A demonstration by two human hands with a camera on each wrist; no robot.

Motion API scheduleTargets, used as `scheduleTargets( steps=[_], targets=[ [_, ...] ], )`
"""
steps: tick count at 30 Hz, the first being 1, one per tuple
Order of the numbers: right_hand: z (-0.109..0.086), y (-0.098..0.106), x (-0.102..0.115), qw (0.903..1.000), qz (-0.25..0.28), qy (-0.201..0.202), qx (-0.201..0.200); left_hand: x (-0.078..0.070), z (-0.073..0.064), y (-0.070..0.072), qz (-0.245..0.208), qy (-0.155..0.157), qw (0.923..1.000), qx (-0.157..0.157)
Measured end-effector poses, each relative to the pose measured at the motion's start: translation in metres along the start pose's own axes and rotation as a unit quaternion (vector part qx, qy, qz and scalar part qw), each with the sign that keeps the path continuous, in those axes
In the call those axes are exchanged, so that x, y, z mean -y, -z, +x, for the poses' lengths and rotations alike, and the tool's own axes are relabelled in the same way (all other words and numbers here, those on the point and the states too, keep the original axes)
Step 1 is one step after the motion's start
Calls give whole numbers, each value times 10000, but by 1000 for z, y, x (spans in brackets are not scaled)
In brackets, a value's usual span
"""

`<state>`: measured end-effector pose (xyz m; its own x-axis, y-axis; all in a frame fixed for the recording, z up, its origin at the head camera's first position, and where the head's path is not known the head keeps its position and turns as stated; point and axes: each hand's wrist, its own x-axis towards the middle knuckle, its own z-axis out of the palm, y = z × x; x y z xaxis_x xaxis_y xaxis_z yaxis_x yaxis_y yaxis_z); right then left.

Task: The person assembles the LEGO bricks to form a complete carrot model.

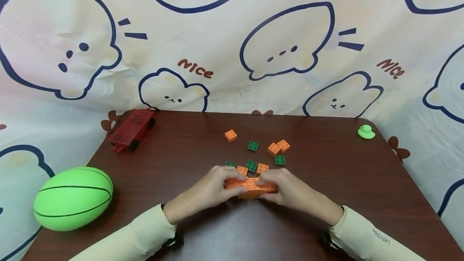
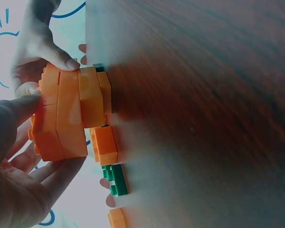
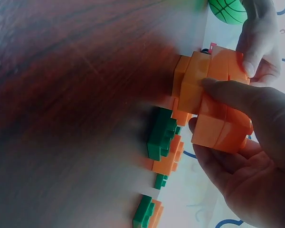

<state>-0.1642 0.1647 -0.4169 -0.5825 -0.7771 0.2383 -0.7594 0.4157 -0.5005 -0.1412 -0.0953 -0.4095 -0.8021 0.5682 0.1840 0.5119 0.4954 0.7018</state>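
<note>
Both hands hold an orange toy-brick build [image 1: 255, 191] near the middle of the table. Its upper layers are wide; narrower orange bricks step down beneath them, shown in the left wrist view [image 2: 69, 118]. My left hand [image 1: 212, 186] grips the left end, thumb on the near side and fingers over the top and far side. My right hand [image 1: 291, 188] grips the right end the same way. In the right wrist view, the right thumb [image 3: 228, 90] presses the build's near face. Just beyond stand loose orange bricks [image 1: 263, 168] and a green brick [image 1: 251, 166].
Farther back lie more loose bricks, among them an orange one [image 1: 230, 135] and a green one [image 1: 253, 146]. A green ball [image 1: 74, 198] sits at the left edge, a red toy cart [image 1: 131, 129] at the back left, a green duck [image 1: 366, 131] at the back right.
</note>
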Motion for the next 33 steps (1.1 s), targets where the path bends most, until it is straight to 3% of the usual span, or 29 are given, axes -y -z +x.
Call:
scheduleTargets(
  steps=[7, 16, 28, 33],
  targets=[
    [1, 3, -1, 9999, -100, 40, 114, 0, -1, -1, 73, -7, 10000, -9],
    [-4, 1, 2, 9982, -570, 167, 3, -1, -1, 0, 32, 69, 10000, 61],
    [-4, 0, 0, 9933, -912, 632, -319, -1, 1, 1, 59, 39, 10000, 8],
    [-5, -1, 0, 9944, -807, 600, -317, -1, 1, 1, 41, 65, 10000, 24]
  ],
)
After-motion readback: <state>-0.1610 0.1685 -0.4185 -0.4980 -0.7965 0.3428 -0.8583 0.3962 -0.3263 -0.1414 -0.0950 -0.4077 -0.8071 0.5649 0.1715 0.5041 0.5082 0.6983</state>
